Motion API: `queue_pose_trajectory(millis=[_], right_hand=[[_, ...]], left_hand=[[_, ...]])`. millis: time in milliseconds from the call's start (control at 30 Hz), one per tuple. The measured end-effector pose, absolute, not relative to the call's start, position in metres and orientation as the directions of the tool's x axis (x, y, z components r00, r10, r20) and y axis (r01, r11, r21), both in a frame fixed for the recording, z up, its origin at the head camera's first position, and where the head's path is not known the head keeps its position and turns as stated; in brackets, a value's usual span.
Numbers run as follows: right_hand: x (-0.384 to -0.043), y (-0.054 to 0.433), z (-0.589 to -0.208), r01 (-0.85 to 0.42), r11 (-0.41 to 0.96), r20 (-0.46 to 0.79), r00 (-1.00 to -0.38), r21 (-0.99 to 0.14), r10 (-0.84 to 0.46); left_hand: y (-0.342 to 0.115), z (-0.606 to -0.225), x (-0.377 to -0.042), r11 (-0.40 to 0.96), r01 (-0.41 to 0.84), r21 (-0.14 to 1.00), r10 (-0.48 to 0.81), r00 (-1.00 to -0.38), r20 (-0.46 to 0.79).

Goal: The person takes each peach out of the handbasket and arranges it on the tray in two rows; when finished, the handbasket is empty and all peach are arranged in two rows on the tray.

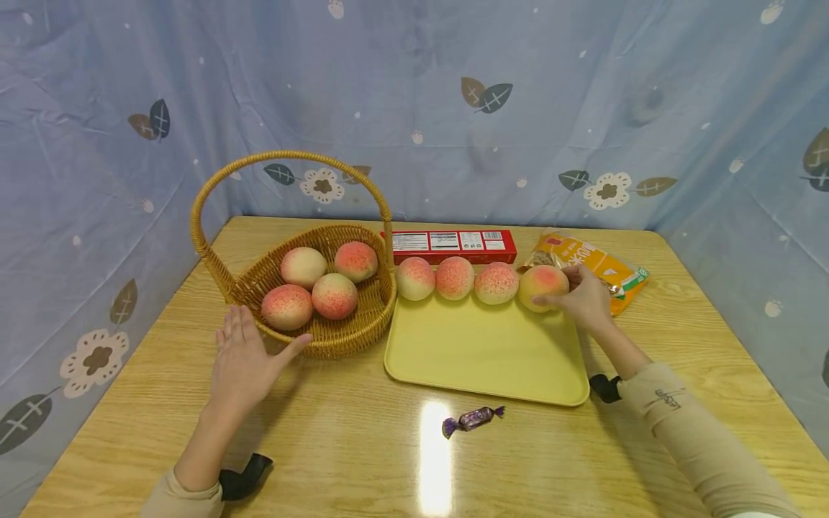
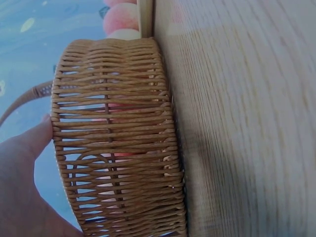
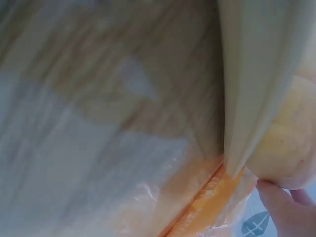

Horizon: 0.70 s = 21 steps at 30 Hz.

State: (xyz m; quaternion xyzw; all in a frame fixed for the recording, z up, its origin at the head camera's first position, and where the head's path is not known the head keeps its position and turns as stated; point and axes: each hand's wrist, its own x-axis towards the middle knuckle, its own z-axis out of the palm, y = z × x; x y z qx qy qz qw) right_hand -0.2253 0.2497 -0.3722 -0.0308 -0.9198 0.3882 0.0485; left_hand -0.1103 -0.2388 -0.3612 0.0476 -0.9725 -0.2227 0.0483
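Observation:
My right hand (image 1: 586, 295) pinches a yellowish peach (image 1: 542, 288) between thumb and fingers at the far right corner of the yellow tray (image 1: 486, 352). Part of that peach (image 3: 291, 143) also shows in the right wrist view, beside my fingertips. To its left, three pink peaches (image 1: 455, 278) line up along the tray's back edge. My left hand (image 1: 245, 360) rests at the near-left rim of the wicker basket (image 1: 352, 338), fingers straight and thumb spread along the rim. Several peaches (image 1: 287, 307) lie inside. In the left wrist view, thumb and fingers touch the basket's upper edge (image 2: 57, 108).
Behind the tray lies a red box (image 1: 453, 247). An orange snack bag (image 1: 602, 262) sits at the back right, beside my right hand. A purple wrapped candy (image 1: 474, 419) lies in front of the tray. The basket's tall handle (image 1: 291, 155) arches up near the curtain.

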Motion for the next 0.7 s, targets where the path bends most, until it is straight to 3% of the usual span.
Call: queue_pose_trajectory(millis=[333, 700], right_hand=[[-0.228, 0.255, -0.366, 0.049, 0.788, -0.121, -0.992, -0.614, -0.032], [-0.228, 0.252, -0.345, 0.010, 0.757, -0.117, -0.989, -0.653, -0.088]], left_hand=[[-0.239, -0.360, -0.110, 0.894, -0.075, 0.443, -0.114, -0.992, 0.061], [-0.240, -0.362, -0.111, 0.898, -0.073, 0.435, -0.111, -0.992, 0.062]])
